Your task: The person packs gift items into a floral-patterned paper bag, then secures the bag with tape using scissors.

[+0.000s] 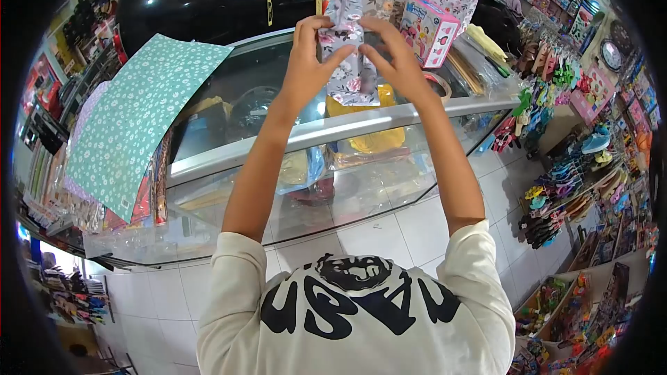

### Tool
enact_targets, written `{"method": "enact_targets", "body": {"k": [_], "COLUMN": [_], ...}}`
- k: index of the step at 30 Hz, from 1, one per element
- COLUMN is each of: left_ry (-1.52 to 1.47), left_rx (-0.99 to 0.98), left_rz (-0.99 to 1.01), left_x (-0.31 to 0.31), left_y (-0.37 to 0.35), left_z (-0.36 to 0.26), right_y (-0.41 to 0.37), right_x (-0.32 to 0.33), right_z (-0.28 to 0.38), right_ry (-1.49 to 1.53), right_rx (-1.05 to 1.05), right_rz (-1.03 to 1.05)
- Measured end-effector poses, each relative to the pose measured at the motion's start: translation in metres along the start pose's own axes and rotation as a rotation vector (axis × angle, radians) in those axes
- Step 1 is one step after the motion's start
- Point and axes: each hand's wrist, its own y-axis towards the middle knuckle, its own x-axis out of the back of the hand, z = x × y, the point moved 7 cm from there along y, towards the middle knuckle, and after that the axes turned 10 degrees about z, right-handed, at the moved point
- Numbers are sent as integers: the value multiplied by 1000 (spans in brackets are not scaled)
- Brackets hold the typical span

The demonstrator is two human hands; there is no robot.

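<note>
A tall parcel in grey floral wrapping paper (pixel 342 62) stands on the glass display counter, its paper gathered into a narrow twisted peak at the top. My left hand (pixel 309 55) grips its left side, thumb across the front and fingers near the upper edge. On the opposite side, my right hand (pixel 394 55) has its fingertips at the upper right and its thumb on the right edge. What is inside the paper is hidden.
The glass counter (pixel 292 135) has a metal front edge. Green flowered paper sheets (pixel 146 114) lie left. A pink toy box (pixel 427 31), a floral gift bag (pixel 455 3) and a tape roll (pixel 439 86) sit right. A black car (pixel 201 7) stands behind; hanging goods (pixel 549 194) fill the right.
</note>
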Motion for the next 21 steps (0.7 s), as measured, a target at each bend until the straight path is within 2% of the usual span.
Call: {"method": "enact_targets", "body": {"k": [5, 8, 11, 14, 20, 21], "left_ry": [-285, -332, -50, -133, -117, -210], "left_rx": [26, 21, -142, -49, 1, 21], "left_rz": [69, 43, 67, 120, 128, 118], "left_x": [-2, 1, 12, 13, 13, 11], "left_y": [2, 6, 13, 16, 17, 17], "left_z": [16, 15, 8, 8, 13, 18], "right_y": [0, 8, 15, 17, 17, 17], "right_x": [-1, 13, 14, 11, 7, 5], "right_z": [15, 11, 12, 15, 13, 12], "right_ry": [-60, -150, -64, -68, -97, -110], "right_rx": [-2, 117, 158, 182, 189, 191], "right_rz": [-89, -203, -136, -117, -89, -75]}}
